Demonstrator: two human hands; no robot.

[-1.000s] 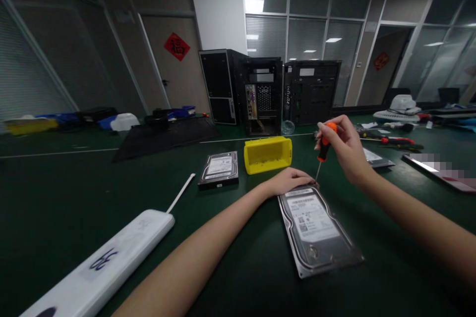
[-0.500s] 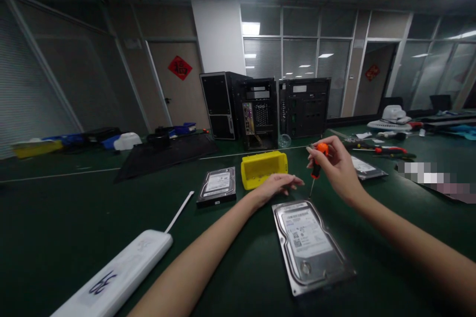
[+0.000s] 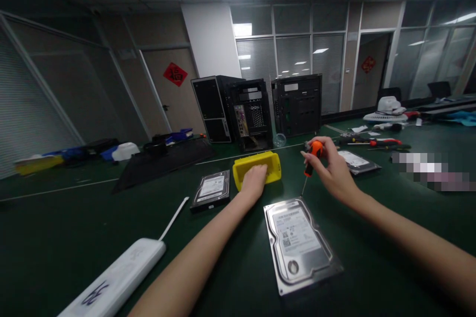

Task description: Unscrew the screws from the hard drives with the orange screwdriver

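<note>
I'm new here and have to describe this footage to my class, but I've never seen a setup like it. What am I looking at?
There is no robot: these are a person's bare hands, and every picture comes from one camera worn on the head, looking forward and down.

The right hand holds an orange and black screwdriver, its tip at the far edge of the nearest hard drive; whether it touches is unclear. The left hand reaches into a yellow bin, its fingertips hidden.

On the green table also lie a drive to the left, another beyond the right hand, and a white power strip. Black computer cases stand behind.
</note>
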